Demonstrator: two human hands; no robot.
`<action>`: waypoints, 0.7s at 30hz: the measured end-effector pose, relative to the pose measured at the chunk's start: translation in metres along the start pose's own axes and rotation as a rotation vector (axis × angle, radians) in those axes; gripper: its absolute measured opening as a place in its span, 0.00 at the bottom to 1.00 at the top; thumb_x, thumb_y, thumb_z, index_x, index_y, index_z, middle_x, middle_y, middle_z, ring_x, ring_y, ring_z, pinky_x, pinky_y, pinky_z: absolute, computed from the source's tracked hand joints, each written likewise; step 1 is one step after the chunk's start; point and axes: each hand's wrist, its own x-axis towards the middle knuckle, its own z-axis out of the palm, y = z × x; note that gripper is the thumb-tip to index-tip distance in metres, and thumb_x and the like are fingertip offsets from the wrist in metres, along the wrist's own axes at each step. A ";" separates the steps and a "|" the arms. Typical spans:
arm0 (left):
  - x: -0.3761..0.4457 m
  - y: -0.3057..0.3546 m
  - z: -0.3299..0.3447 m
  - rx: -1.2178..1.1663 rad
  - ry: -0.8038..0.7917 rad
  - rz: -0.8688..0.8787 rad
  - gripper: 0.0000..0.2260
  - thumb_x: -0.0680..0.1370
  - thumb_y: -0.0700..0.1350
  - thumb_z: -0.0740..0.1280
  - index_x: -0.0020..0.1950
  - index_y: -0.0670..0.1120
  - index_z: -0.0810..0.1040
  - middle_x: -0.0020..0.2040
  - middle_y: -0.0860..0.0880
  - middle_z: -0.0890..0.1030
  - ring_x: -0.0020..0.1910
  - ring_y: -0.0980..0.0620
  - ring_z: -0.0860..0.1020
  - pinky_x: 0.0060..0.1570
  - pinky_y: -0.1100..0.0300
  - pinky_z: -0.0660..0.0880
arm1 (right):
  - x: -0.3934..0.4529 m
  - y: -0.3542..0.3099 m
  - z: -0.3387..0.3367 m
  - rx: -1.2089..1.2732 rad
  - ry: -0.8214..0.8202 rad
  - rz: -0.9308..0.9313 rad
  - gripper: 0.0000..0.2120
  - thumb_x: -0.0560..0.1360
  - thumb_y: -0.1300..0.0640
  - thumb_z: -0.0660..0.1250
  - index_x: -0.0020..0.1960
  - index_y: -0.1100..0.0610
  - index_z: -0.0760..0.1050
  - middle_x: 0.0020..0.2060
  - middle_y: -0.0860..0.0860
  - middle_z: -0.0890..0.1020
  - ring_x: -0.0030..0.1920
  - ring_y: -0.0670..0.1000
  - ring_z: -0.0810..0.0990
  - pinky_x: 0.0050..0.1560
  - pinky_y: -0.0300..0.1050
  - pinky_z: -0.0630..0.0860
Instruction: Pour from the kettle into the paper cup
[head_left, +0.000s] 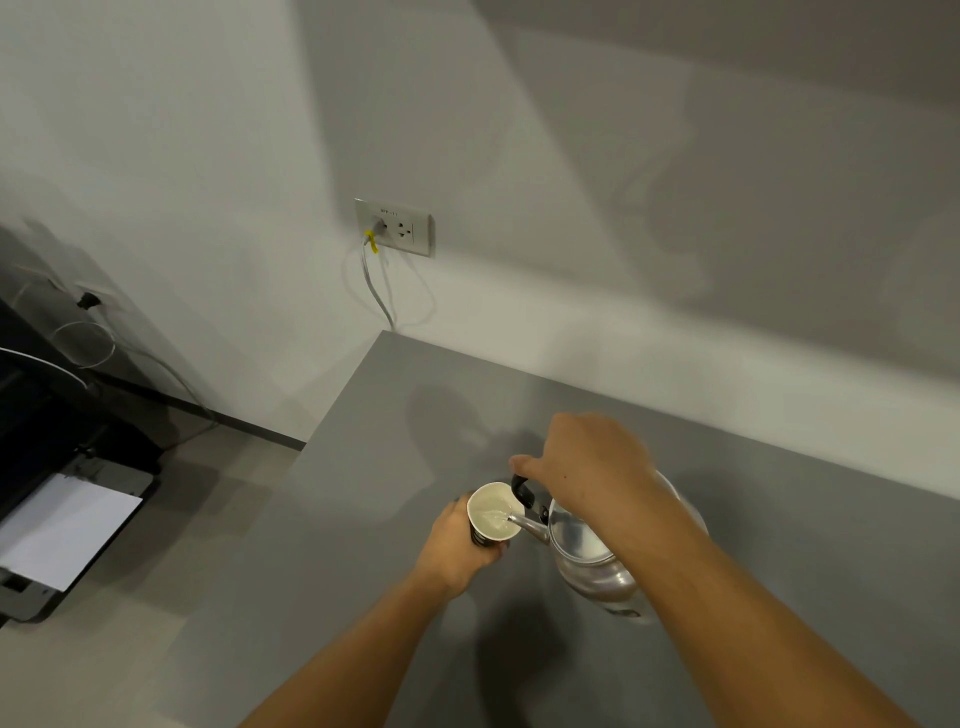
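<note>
A silver metal kettle (587, 551) is tilted to the left above the grey table (363, 519). My right hand (587, 462) grips its black handle from above. Its spout tip sits over the rim of the paper cup (491, 514), and a thin stream of water runs into the cup. The cup has a white inside, a dark outside, and holds some water. My left hand (460, 551) is wrapped around the cup's side from the left and below. My right forearm hides part of the kettle's body.
The table meets a white wall at the back, and its left edge drops to the floor. A wall socket (393, 227) with a white cable plugged in is above the table's far left corner. A printer (57, 525) with white paper stands on the floor at the left.
</note>
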 end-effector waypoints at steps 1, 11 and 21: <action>0.000 0.000 0.000 0.001 0.000 0.000 0.26 0.69 0.45 0.79 0.65 0.48 0.78 0.56 0.39 0.83 0.56 0.31 0.81 0.52 0.39 0.80 | 0.000 0.000 0.000 -0.002 0.005 -0.001 0.23 0.73 0.40 0.70 0.29 0.53 0.68 0.29 0.50 0.72 0.28 0.49 0.69 0.26 0.43 0.60; -0.001 0.003 -0.001 0.017 0.003 0.010 0.26 0.70 0.44 0.79 0.67 0.47 0.78 0.57 0.40 0.83 0.57 0.34 0.81 0.52 0.42 0.81 | 0.001 -0.002 0.003 -0.009 0.021 0.000 0.22 0.72 0.41 0.70 0.29 0.52 0.68 0.27 0.50 0.72 0.27 0.49 0.69 0.25 0.43 0.59; 0.000 0.001 -0.002 0.039 0.011 0.025 0.27 0.70 0.44 0.79 0.68 0.47 0.77 0.60 0.44 0.83 0.60 0.42 0.82 0.60 0.44 0.80 | 0.001 -0.002 0.002 -0.004 0.019 -0.002 0.22 0.72 0.41 0.70 0.28 0.53 0.69 0.27 0.50 0.73 0.26 0.49 0.69 0.25 0.43 0.59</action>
